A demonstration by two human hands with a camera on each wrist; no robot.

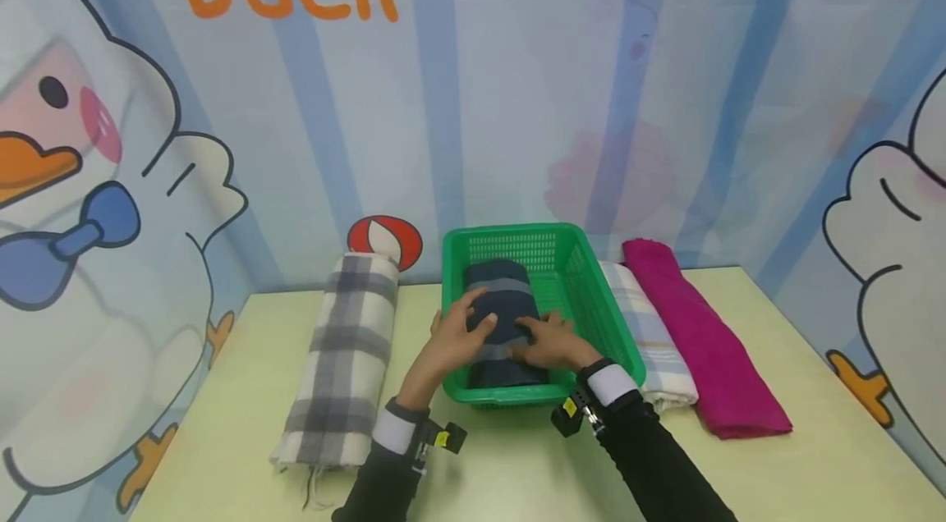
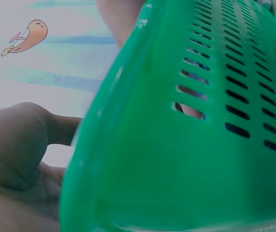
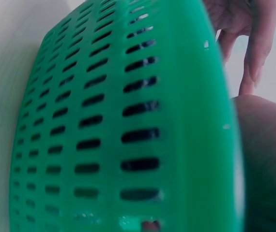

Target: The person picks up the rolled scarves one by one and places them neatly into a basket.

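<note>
A dark blue rolled cloth (image 1: 510, 304) with lighter grey-blue bands lies lengthwise in the left part of a green plastic basket (image 1: 510, 396). My left hand (image 1: 451, 341) rests over the basket's left side, fingers spread, with its thumb on the roll. On the other side, my right hand (image 1: 553, 340) touches the roll's right edge with slightly bent fingers, some hidden inside the basket. Both wrist views are mostly filled by the slotted green wall, which hides the roll apart from dark patches behind the slots.
Left of the basket lies a grey-and-white checked cloth roll (image 1: 343, 358) with fringe. To the right are a pale striped folded cloth (image 1: 650, 333) and a magenta folded cloth (image 1: 709, 350). A printed backdrop (image 1: 510, 95) stands behind the pale yellow table (image 1: 222, 423).
</note>
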